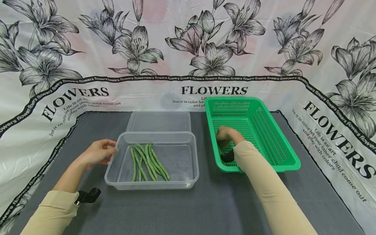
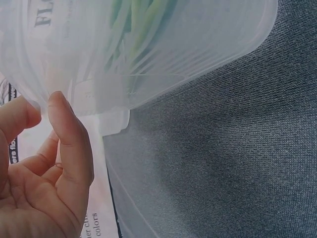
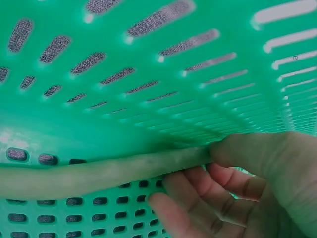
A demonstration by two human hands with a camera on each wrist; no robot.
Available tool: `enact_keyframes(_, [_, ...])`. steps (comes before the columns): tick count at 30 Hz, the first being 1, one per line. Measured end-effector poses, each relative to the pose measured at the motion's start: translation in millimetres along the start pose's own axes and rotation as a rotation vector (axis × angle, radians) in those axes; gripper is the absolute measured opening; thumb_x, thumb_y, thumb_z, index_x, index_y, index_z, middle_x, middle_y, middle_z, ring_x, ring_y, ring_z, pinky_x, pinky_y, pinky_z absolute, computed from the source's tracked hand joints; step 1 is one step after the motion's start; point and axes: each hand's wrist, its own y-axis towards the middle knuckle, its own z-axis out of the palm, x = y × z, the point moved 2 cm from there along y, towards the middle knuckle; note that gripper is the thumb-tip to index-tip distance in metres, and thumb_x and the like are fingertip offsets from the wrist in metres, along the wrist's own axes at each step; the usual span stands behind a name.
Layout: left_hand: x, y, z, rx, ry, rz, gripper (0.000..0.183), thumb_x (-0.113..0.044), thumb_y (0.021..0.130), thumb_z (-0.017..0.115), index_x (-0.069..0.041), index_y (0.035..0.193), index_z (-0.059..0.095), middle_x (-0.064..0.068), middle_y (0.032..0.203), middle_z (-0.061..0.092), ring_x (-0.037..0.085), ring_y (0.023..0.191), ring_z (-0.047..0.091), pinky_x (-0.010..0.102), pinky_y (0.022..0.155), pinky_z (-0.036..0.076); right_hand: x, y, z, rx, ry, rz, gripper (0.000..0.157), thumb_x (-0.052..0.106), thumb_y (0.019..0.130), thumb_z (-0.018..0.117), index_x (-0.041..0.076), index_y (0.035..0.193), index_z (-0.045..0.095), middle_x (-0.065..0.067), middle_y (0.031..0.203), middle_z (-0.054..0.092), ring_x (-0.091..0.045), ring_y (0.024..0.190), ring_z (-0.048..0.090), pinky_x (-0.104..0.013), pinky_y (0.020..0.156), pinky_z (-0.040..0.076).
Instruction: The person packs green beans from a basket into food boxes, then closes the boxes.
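A clear plastic container (image 1: 182, 163) holds several green beans (image 1: 150, 161) lying side by side. At its left rim is my left hand (image 1: 100, 152); in the left wrist view the thumb and a finger (image 2: 69, 134) pinch the container's edge. My right hand (image 1: 228, 135) reaches down inside the green slotted basket (image 1: 273, 140), by its left wall. The right wrist view shows that hand (image 3: 237, 188) pinching one end of a single green bean (image 3: 104, 173) between thumb and fingers. From the head view this bean is hidden by the hand and wrist.
A flat clear lid (image 1: 160, 121) lies just behind the container. Grey cloth (image 1: 164, 212) covers the table. A white flower-print sheet (image 1: 164, 62) hangs at the back and sides, close behind the basket.
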Motion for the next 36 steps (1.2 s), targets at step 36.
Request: enact_keyframes(36, [-0.1, 0.9, 0.1, -0.012, -0.002, -0.006, 0.052, -0.026, 0.094, 0.053, 0.004, 0.133, 0.037, 0.015, 0.104, 0.055, 0.02, 0.084, 0.055, 0.034, 0.067, 0.055, 32, -31, -54.9, -0.316, -0.039, -0.182, 0.021, 0.012, 0.095, 0.041, -0.004, 0.108, 0.045, -0.021, 0.101, 0.051, -0.025, 0.078, 0.06, -0.035, 0.067, 0.056])
